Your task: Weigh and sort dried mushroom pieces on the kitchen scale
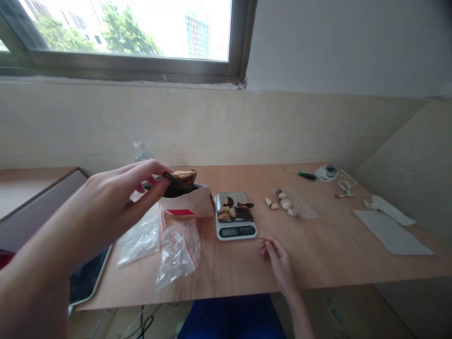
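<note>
The left hand [123,192] pinches the dried piece [185,178] at the open box [189,204], probably light, stiff and brittle, best held gently by its edge, while the right hand [278,260] curls loosely near the scale [229,232], its contents unclear.

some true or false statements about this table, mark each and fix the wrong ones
1. The left hand pinches a brown piece. True.
2. The right hand is left of the scale. False: the right hand is near its front right corner.
3. Smaller pieces lie on the scale. True.
4. The screwdriver has a red handle. False: the screwdriver has a green handle.
5. Clear bags lie left of the scale. True.
</note>
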Demonstrator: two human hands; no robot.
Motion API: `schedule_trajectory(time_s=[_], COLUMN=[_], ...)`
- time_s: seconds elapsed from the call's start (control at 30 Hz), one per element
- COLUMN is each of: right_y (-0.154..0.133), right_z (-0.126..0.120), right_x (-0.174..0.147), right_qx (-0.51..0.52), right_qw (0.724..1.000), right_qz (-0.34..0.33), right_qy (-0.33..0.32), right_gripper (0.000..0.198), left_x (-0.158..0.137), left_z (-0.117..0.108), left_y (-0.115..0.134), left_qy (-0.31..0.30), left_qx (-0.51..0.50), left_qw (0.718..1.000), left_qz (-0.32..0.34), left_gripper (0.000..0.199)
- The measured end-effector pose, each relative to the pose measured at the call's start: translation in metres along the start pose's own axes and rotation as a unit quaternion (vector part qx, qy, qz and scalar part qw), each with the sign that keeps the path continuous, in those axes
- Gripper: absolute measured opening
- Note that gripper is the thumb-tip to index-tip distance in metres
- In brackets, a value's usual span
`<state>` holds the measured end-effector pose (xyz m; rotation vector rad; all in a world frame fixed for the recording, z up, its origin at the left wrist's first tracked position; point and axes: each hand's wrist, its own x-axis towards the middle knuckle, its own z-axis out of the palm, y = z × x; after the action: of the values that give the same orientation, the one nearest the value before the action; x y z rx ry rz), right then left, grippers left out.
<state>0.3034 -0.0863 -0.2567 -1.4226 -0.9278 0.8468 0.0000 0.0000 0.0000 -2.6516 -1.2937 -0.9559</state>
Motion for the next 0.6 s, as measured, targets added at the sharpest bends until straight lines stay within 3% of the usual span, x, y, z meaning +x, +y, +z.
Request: schedule_trajectory(time_s=[0.07, 0.17, 0.27, 0.37, 0.47, 0.53, 0.6], right_y=[0.001, -0.002, -0.02, -0.055, -0.088, -0.097, -0.095], right_z=[0.0, 0.003, 0.01, 0.026, 0.05, 0.066, 0.08], right_x=[-0.001, -0.003, -0.001, 0.017, 0.055, 0.086, 0.115], right_qx=[0.002, -0.006, -0.046, -0.11, -0.205, -0.304, -0.416], right_qw=[1.0, 1.0, 0.998, 0.983, 0.944, 0.904, 0.856], right_qz=[0.002, 0.003, -0.039, -0.141, -0.241, -0.271, -0.252], right_qy=[0.003, 0.002, -0.008, -0.045, -0.097, -0.129, -0.174], right_gripper=[0.043, 0.042, 0.035, 0.027, 0.026, 0.025, 0.022], left_x=[-0.009, -0.023, -0.037, -0.05, -0.057, -0.055, -0.049], left_z=[0.01, 0.045, 0.087, 0.12, 0.142, 0.151, 0.16], left_y=[0.016, 0.03, 0.032, 0.026, 0.019, 0.014, 0.009], left_qy=[0.017, -0.036, -0.039, -0.032, -0.025, -0.018, -0.012], left_qx=[-0.152, -0.363, -0.455, -0.475, -0.481, -0.473, -0.456], left_qw=[0.987, 0.92, 0.848, 0.803, 0.784, 0.794, 0.817], left_qz=[-0.054, -0.145, -0.27, -0.358, -0.392, -0.382, -0.353], left_gripper=[0.021, 0.023, 0.03, 0.036, 0.039, 0.04, 0.041])
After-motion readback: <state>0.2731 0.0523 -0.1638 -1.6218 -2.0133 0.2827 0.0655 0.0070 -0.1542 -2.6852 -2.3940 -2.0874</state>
